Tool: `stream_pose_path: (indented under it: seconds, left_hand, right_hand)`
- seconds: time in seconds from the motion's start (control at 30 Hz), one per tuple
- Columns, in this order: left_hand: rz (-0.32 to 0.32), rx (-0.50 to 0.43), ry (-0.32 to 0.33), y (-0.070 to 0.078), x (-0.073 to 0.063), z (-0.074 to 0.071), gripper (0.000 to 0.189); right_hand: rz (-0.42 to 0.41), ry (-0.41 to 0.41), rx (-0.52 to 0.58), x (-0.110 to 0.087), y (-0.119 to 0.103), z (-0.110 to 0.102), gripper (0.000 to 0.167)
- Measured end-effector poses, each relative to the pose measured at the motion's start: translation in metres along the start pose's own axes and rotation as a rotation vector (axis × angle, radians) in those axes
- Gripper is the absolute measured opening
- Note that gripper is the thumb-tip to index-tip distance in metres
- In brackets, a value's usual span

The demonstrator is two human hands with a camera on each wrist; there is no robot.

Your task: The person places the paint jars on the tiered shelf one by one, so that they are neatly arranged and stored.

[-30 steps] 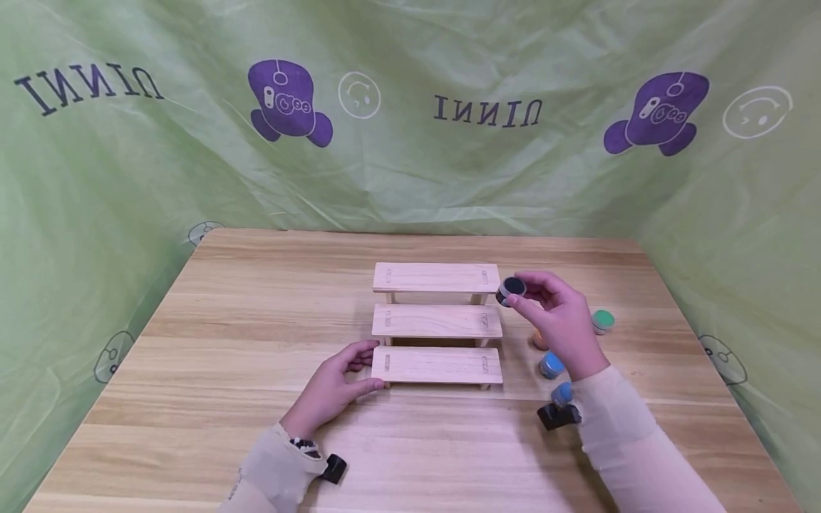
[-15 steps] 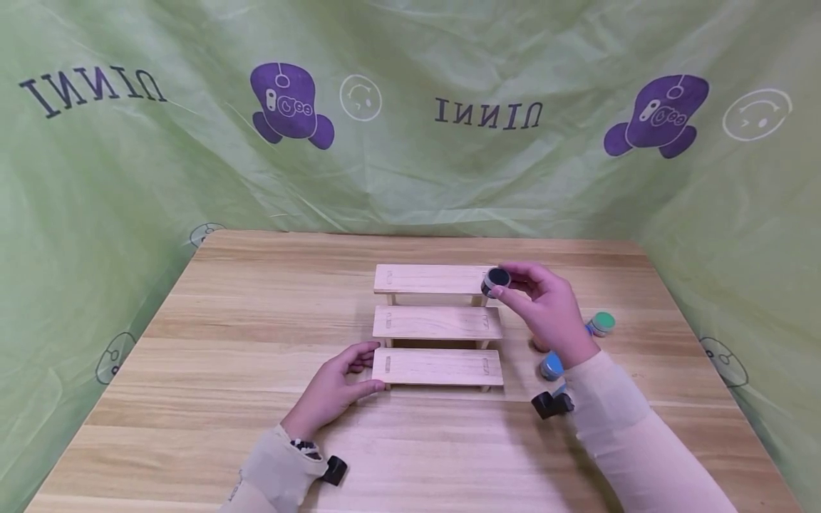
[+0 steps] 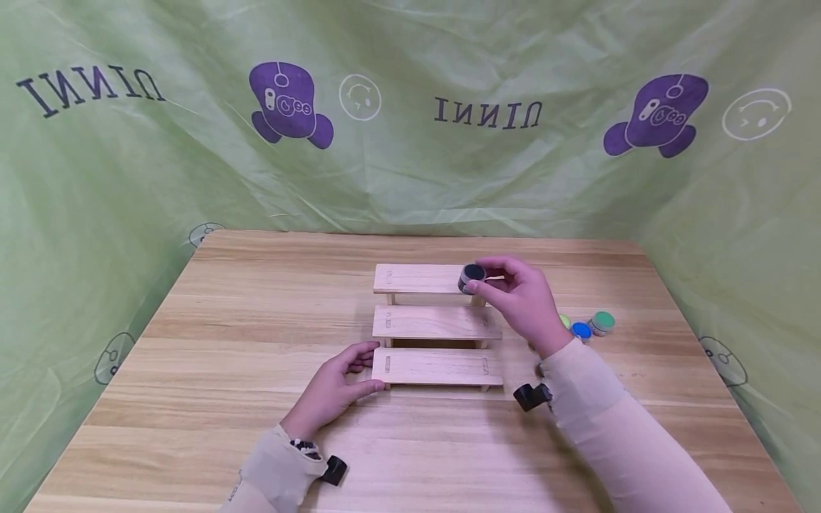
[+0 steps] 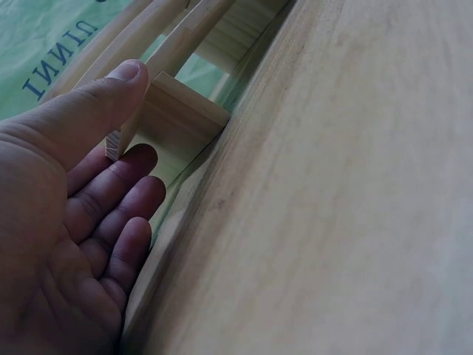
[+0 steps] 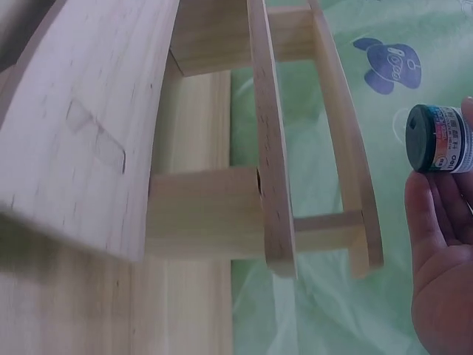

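Note:
A three-tier wooden step rack (image 3: pixel 436 365) stands mid-table in the head view. At the left end of its lowest step, my left hand (image 3: pixel 333 392) holds on, thumb at the front corner and fingers behind. The left wrist view shows the board's end (image 4: pixel 112 144) between thumb and fingers. My right hand (image 3: pixel 522 303) pinches a small dark-lidded paint jar (image 3: pixel 472 278) between thumb and fingers, over the right part of the top step. In the right wrist view the jar (image 5: pixel 440 139) shows a printed label and lies beyond the rack's boards.
Right of the rack, jars with a green lid (image 3: pixel 602 322), a blue lid (image 3: pixel 581 330) and a yellow-green lid (image 3: pixel 564 320) stand on the wooden table (image 3: pixel 256 320). My right forearm hides other jars. Green printed cloth (image 3: pixel 410 178) encloses the back and sides.
My right hand has carried the dark-lidded jar leftward, from beside the top step's right end to over the step. The left hand and rack have stayed put.

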State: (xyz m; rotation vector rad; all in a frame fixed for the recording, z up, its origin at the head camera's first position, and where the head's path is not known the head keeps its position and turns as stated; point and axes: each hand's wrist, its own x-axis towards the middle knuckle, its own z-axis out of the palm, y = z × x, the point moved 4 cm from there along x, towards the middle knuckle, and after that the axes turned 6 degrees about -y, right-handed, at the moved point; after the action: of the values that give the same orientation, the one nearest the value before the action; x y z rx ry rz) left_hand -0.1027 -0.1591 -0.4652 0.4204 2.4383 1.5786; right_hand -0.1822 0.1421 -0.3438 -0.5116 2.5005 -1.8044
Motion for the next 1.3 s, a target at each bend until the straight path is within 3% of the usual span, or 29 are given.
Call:
stream_pose_path:
  seconds: [0.47,1.03,1.3]
  left_hand:
    - [0.025,0.017,0.003,0.000,0.002,0.002,0.067]
    - [0.013,0.014,0.003,-0.004,0.002,-0.001,0.065]
    - [0.025,0.024,-0.002,-0.002,0.002,0.000,0.065]
  right_hand:
    - [0.007,-0.043,0.020,0.012,-0.003,0.025,0.042]
    - [0.053,-0.123,0.030,0.029,-0.009,0.060,0.042]
    - [0.066,-0.124,-0.014,0.033,-0.009,0.066,0.042]
